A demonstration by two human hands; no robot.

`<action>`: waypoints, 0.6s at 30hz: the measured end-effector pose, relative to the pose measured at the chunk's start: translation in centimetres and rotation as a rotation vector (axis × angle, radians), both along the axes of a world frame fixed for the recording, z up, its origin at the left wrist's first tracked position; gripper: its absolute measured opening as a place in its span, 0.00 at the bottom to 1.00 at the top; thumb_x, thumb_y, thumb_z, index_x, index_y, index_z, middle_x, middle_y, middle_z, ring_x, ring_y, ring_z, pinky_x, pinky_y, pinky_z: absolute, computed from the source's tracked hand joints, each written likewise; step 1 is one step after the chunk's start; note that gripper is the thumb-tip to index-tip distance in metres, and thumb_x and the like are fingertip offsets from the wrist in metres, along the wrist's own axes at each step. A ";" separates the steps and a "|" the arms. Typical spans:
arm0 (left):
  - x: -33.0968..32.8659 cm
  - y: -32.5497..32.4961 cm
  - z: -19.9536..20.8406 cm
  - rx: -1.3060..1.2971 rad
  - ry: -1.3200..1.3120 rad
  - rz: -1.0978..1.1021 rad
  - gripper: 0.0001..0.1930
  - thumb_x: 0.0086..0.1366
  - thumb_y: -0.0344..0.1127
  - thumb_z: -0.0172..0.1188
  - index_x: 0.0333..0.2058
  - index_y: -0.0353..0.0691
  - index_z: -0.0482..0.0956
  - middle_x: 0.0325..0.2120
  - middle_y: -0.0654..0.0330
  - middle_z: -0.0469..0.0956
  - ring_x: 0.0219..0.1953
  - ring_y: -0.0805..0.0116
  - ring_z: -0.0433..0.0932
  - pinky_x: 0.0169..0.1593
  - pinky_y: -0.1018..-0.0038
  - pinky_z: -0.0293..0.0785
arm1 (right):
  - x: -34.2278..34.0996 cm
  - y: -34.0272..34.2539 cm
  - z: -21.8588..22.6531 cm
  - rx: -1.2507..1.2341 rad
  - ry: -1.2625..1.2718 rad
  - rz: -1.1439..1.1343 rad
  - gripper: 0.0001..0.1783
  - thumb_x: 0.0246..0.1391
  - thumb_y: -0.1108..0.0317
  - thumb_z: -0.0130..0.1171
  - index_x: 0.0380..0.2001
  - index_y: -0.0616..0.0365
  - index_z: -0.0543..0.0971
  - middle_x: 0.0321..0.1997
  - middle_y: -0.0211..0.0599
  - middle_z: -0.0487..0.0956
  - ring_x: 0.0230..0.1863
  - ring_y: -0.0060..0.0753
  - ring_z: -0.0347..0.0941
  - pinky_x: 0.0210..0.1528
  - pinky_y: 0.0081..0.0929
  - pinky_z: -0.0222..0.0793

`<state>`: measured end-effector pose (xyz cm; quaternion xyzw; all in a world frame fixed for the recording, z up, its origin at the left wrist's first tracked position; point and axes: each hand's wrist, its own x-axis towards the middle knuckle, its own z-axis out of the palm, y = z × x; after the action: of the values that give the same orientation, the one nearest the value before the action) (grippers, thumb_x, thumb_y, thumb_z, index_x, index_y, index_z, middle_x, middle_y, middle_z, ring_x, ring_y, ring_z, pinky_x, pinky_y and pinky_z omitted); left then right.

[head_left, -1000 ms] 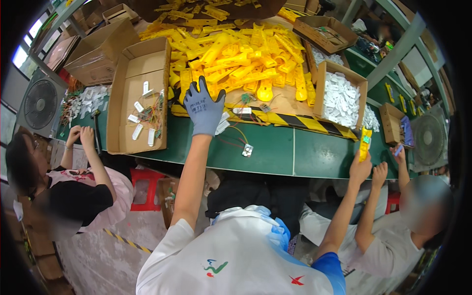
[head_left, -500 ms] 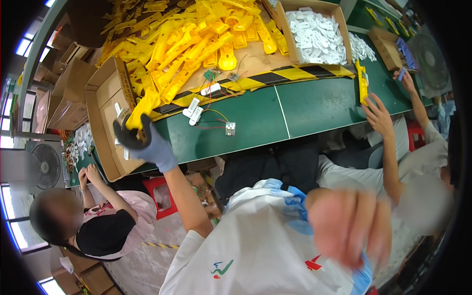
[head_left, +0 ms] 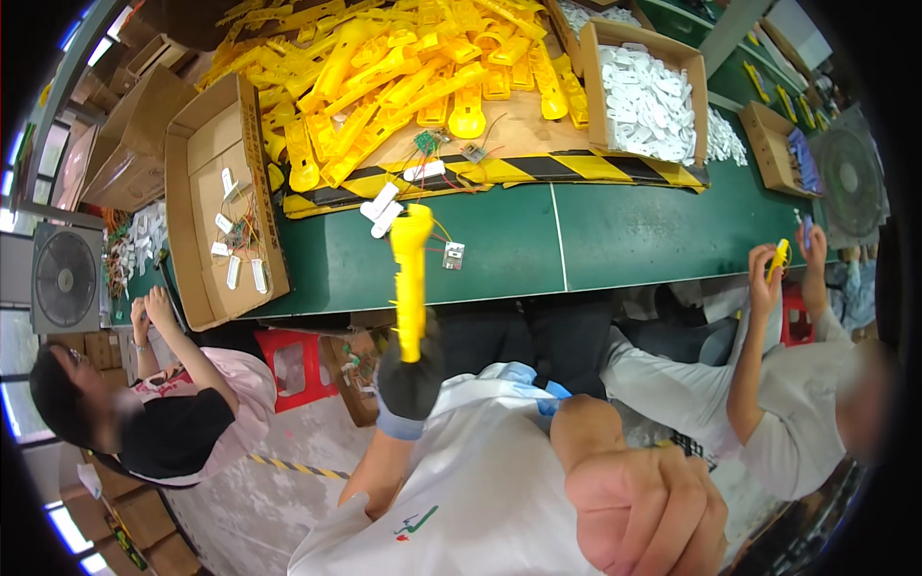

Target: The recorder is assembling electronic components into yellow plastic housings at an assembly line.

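Note:
My left hand [head_left: 408, 379], in a grey glove with a dark palm, is closed around the lower end of a yellow plastic flashlight housing [head_left: 411, 278]. The housing stands upright before my body, its wide head up, over the table's near edge. My right hand [head_left: 648, 499] is bare and curled into a fist at the lower right, close to the camera; whatever it may hold is hidden. Just behind the housing lie white plastic pieces [head_left: 382, 209] and a small metallic part [head_left: 453, 254] on thin red and yellow wires.
A heap of yellow housings [head_left: 384, 86] covers the back of the green table [head_left: 499, 235], behind striped tape [head_left: 538, 168]. An open carton [head_left: 182, 240] with wired white parts stands left; a box of white pieces [head_left: 595, 125] stands right. Co-workers sit at both sides.
My left hand has drawn back from the left carton toward my body, bringing a yellow housing with it. My right hand has moved lower. The right-hand co-worker has lifted a yellow piece off the table.

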<state>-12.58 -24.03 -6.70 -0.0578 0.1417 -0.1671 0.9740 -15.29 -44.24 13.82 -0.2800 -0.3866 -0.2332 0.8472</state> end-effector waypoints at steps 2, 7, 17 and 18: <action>-1.1 -0.9 -0.4 0.009 -0.049 -0.127 0.29 0.66 0.37 0.59 0.63 0.39 0.60 0.56 0.50 0.68 0.49 0.59 0.74 0.48 0.70 0.77 | 0.6 0.8 -0.1 -0.092 -0.012 -0.170 0.11 0.54 0.58 0.67 0.40 0.47 0.85 0.40 0.25 0.79 0.40 0.23 0.74 0.40 0.19 0.66; -0.3 -2.4 0.9 0.201 -0.308 -0.386 0.42 0.52 0.35 0.70 0.63 0.43 0.57 0.42 0.59 0.67 0.38 0.67 0.73 0.40 0.72 0.75 | 0.5 4.1 -0.9 0.078 0.001 -0.193 0.13 0.56 0.58 0.65 0.44 0.45 0.84 0.42 0.26 0.79 0.42 0.24 0.74 0.42 0.22 0.65; 1.3 -2.4 -0.1 0.686 -0.400 -0.142 0.41 0.58 0.25 0.63 0.66 0.55 0.53 0.46 0.56 0.70 0.40 0.61 0.78 0.40 0.69 0.78 | 14.0 2.0 -7.6 -1.165 0.194 -0.914 0.12 0.51 0.69 0.65 0.40 0.57 0.82 0.34 0.36 0.83 0.33 0.38 0.80 0.37 0.28 0.76; 1.7 -2.4 -0.4 0.613 -0.406 -0.106 0.41 0.58 0.24 0.62 0.67 0.54 0.52 0.45 0.56 0.71 0.39 0.62 0.78 0.38 0.70 0.78 | 18.3 2.1 -9.6 -1.227 0.211 -0.902 0.12 0.51 0.70 0.65 0.41 0.58 0.81 0.39 0.40 0.83 0.38 0.39 0.80 0.41 0.28 0.74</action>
<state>-10.89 -26.46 -7.09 0.2784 -0.0081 -0.1752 0.9443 3.05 -42.09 4.19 -0.8514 -0.2121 -0.2719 0.3952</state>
